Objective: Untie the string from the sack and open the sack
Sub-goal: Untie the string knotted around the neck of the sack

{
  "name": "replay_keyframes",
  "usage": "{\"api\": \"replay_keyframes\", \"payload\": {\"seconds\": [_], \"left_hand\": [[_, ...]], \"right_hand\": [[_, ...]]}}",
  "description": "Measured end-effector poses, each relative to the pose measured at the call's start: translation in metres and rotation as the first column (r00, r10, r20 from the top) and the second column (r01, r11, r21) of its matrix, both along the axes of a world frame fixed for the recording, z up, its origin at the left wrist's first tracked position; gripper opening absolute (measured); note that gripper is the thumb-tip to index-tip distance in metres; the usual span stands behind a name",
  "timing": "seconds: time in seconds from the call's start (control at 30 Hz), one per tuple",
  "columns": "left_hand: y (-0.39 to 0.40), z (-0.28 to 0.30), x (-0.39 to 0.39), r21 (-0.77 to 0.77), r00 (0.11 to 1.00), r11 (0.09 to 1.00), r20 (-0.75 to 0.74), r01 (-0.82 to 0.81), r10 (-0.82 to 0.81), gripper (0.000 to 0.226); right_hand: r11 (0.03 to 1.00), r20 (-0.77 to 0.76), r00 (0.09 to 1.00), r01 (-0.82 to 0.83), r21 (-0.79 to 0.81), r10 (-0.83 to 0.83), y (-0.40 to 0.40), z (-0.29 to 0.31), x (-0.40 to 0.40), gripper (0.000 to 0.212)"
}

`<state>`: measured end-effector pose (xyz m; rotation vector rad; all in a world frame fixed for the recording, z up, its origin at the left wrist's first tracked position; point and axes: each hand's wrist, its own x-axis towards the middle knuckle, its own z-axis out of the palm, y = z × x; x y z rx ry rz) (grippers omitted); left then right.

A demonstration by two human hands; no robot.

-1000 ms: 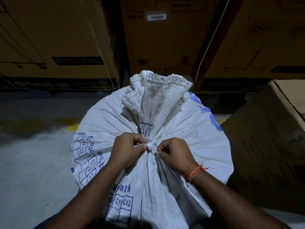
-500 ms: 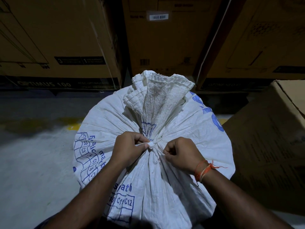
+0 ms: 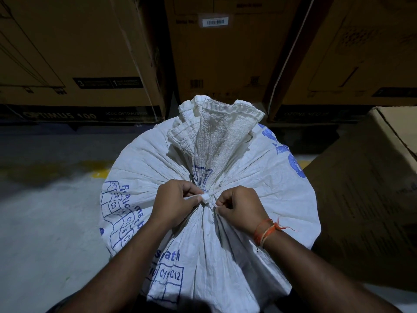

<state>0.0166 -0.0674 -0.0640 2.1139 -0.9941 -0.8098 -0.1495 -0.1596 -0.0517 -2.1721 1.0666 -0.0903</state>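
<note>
Since a moment before, the right hand (image 3: 240,208) had drawn back in toward the knot, both it and the left hand (image 3: 174,203) pinching the white string (image 3: 206,197) at the gathered neck of the blue-printed white sack (image 3: 225,245), which stood on the floor (image 3: 45,222) among cardboard boxes (image 3: 225,53).

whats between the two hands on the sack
In the head view, the knot of the white string sits between the left hand and right hand.
</note>
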Motion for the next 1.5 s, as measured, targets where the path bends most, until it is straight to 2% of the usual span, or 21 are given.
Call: {"api": "replay_keyframes", "payload": {"seconds": [0.2,0.4,0.47,0.53,0.57,0.63,0.7,0.77,0.83,1.03,1.3,1.5], "left_hand": [[0.001,0.001,0.001,-0.002,1.000,1.000,0.000,0.004,-0.004,0.004],[0.001,0.001,0.001,0.002,1.000,1.000,-0.005,0.012,-0.012,0.005],[0.001,0.005,0.003,0.002,0.994,0.999,-0.104,-0.034,0.034,0.004],[0.001,0.011,0.011,-0.048,0.933,0.982,-0.325,-0.183,0.158,0.008],[0.001,0.013,0.018,-0.075,0.908,0.968,-0.371,-0.240,0.196,0.010],[0.001,0.008,0.035,-0.124,0.966,0.977,-0.215,-0.173,0.143,0.013],[0.002,0.004,0.040,-0.084,0.999,0.996,-0.020,0.042,-0.044,0.022],[-0.001,0.001,0.035,-0.008,0.963,0.972,0.142,0.234,-0.230,0.029],[-0.005,-0.001,0.030,0.007,0.924,0.950,0.227,0.313,-0.306,0.030],[-0.007,-0.003,0.026,-0.017,0.923,0.948,0.234,0.317,-0.305,0.023],[-0.008,-0.005,0.020,0.042,0.902,0.937,0.262,0.346,-0.344,0.012],[-0.007,-0.007,0.027,0.040,0.899,0.944,0.294,0.326,-0.323,0.013]], "right_hand": [[0.999,-0.064,0.997,-0.039,-0.008,0.038,-0.004,0.009,-0.008,0.014],[0.998,-0.060,0.997,-0.056,-0.029,0.054,-0.005,0.007,-0.008,0.020],[0.998,-0.050,0.997,-0.054,-0.025,0.053,-0.006,0.007,-0.009,0.018],[0.999,-0.041,0.998,-0.047,-0.016,0.047,-0.008,0.007,-0.010,0.014],[0.999,-0.040,0.998,-0.045,-0.013,0.044,-0.009,0.006,-0.011,0.011],[0.999,-0.038,0.998,-0.045,-0.008,0.044,-0.009,0.004,-0.011,0.009],[0.999,-0.032,0.999,-0.042,0.002,0.042,-0.009,0.002,-0.011,0.008],[1.000,-0.014,1.000,-0.024,0.008,0.024,-0.007,0.000,-0.007,0.006],[1.000,0.027,1.000,0.000,0.008,0.000,-0.003,-0.003,0.000,0.010],[0.999,0.062,0.998,-0.033,-0.009,0.033,0.005,-0.006,0.011,0.030],[0.999,0.068,0.997,-0.041,0.034,0.039,0.006,-0.010,0.013,0.024],[0.998,0.067,0.997,-0.030,0.048,0.027,0.004,-0.012,0.011,0.025]]}}
